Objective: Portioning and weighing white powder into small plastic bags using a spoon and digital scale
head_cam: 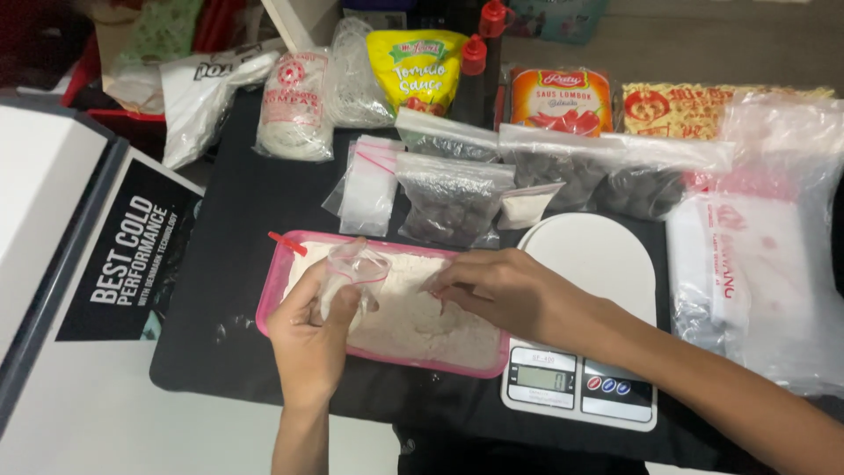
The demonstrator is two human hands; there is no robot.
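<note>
A left hand point(309, 339) is pinching a small clear bag point(352, 268) open over the pink tray point(271, 295) while the right hand point(492, 290), fingers together, is digging into white powder point(413, 321) just right of it, beside a scale point(585, 352).

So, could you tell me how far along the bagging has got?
Done: filled bags lie behind the pink tray. In hand: the left hand holds a small open bag; the right hand is in the powder. Left: much powder and empty bags.
</note>
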